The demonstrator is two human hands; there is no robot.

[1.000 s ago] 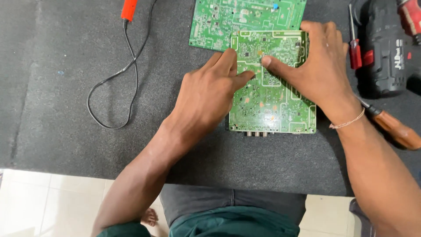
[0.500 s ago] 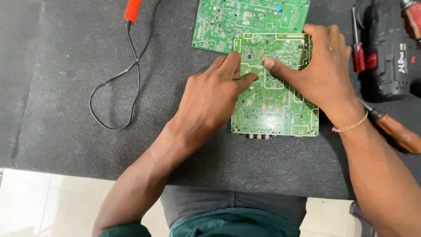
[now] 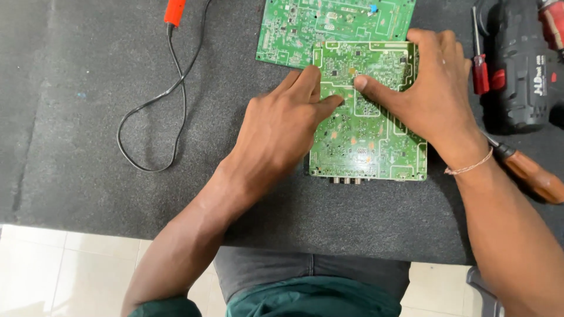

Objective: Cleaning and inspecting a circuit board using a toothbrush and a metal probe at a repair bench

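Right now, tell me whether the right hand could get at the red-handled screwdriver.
Probably yes. The right hand rests on the near green circuit board, and the red-handled screwdriver lies just beside it on the dark mat, with nothing between them. The black drill lies beyond it.

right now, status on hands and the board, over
Left hand flat on near board, fingers spread. Right hand pressing it from the right, thumb on top. Second board tucked under its far edge. Drill, screwdrivers right, clear.

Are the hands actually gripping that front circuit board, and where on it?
Neither hand lifts it. The front circuit board lies flat on the mat; the left hand presses its left edge, the right hand its upper right, fingers near the top middle.
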